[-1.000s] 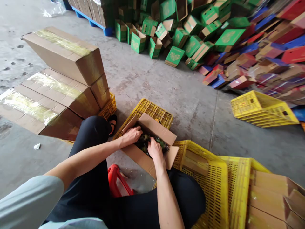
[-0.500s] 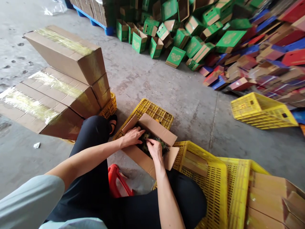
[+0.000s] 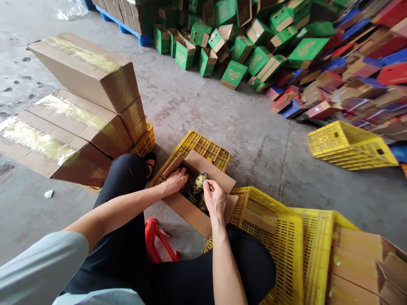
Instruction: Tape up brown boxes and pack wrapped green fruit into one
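Note:
An open cardboard box (image 3: pixel 190 214) sits between my knees on an upturned yellow crate (image 3: pixel 206 146), its flaps folded outward. Within it lie several round, yellow-green things with dark spots, partly covered by dark material; their kind is unclear. My right hand (image 3: pixel 215 198) pinches at the upper edge of one spotted round thing (image 3: pixel 199 182), which sits higher than the others. At the box's left end, my left hand (image 3: pixel 174 182) reaches over the side with curled fingers. Its fingertips are partly hidden, and I cannot make out what they hold.
Taped cartons (image 3: pixel 85 72) are stacked at my left. Yellow crates (image 3: pixel 273 241) with cardboard inside stand at my right, and another yellow crate (image 3: pixel 349 146) lies farther off. Green boxes (image 3: pixel 234 74) and red-blue boxes are heaped behind. A red stool (image 3: pixel 155 241) is below me.
My right hand has moved up and slightly right, with a spotted round thing now showing beside its fingertips. My left hand has drawn back slightly left, its fingers more curled.

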`<state>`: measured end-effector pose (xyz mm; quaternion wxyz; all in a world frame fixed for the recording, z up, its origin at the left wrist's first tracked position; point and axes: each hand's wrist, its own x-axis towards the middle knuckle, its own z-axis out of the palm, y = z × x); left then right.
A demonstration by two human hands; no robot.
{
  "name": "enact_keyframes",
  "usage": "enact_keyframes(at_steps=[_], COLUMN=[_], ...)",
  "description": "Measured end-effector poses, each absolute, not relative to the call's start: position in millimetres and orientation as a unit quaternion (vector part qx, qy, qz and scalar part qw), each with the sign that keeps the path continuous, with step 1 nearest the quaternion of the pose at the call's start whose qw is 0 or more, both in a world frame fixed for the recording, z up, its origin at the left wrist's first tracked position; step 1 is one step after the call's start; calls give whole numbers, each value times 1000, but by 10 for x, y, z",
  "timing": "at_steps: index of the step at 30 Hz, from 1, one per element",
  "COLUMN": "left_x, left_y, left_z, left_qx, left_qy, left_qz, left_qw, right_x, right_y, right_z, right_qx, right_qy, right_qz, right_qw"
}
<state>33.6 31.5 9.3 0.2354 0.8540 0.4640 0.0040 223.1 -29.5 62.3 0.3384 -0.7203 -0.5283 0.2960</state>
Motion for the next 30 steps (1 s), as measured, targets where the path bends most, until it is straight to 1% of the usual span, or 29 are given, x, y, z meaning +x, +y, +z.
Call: enact_keyframes(at_steps=[6, 7, 9, 12, 14, 21, 30], left_x=[320, 311, 297, 294, 302, 311, 273], left_y=[409, 419, 431, 432, 432, 417, 301], left_z=[180, 198, 230, 260, 269, 285, 334], left_qx=[846, 844, 839, 835, 834, 840, 845], left_qy=[478, 483, 492, 500, 501, 490, 480], left_qz=[4, 5, 4, -5, -14, -54, -76], left_qw=[235, 235, 233, 230, 229, 226, 222], right_x=[2225, 2214, 2163, 2001, 1867, 1645, 1733], right_y=[-287, -285, -276, -248, -228, -184, -44], right_z=[487, 494, 513, 486, 409, 170, 278], right_qx=[-692, -688, -670, -617, -591, -592, -706], right_qy=[-627, -637, -668, -719, -739, -748, -657], right_qz=[195, 192, 233, 311, 322, 295, 234], right_qw=[301, 289, 225, 73, 17, -55, -119])
